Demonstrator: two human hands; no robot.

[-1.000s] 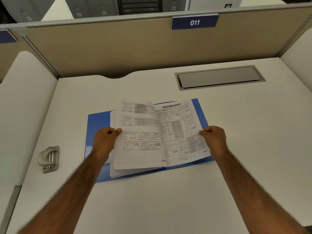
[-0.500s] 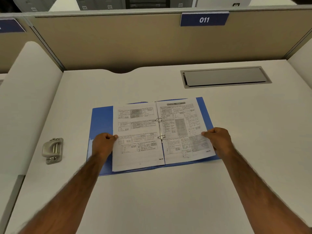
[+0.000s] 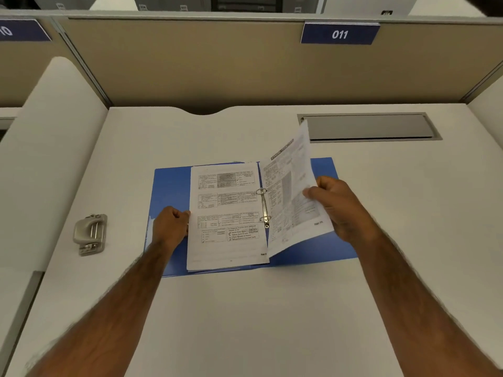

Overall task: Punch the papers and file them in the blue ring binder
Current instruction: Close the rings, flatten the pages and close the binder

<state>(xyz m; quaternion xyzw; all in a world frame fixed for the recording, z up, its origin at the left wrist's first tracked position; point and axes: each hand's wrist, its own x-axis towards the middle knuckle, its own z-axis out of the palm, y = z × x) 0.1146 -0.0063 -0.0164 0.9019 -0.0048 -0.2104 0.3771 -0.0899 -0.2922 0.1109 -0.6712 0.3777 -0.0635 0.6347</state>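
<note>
The blue ring binder (image 3: pixel 171 186) lies open on the white desk, its metal rings (image 3: pixel 263 205) in the middle. A stack of printed papers (image 3: pixel 227 213) lies flat on the binder's left half, threaded on the rings. My left hand (image 3: pixel 170 227) is closed on that stack's left edge. My right hand (image 3: pixel 337 205) grips the outer edge of the right-hand printed sheets (image 3: pixel 291 191) and holds them lifted and tilted up off the right cover, their inner edge still at the rings.
A grey metal hole punch (image 3: pixel 89 234) sits on the desk to the left of the binder. A grey cable-tray lid (image 3: pixel 370 127) is set into the desk at the back right. A beige partition (image 3: pixel 217 63) with a "011" label stands behind.
The right-hand sheets, flat on the binder half a second ago, are now raised and swinging toward the left in my right hand. My left hand stays at the left stack's edge.
</note>
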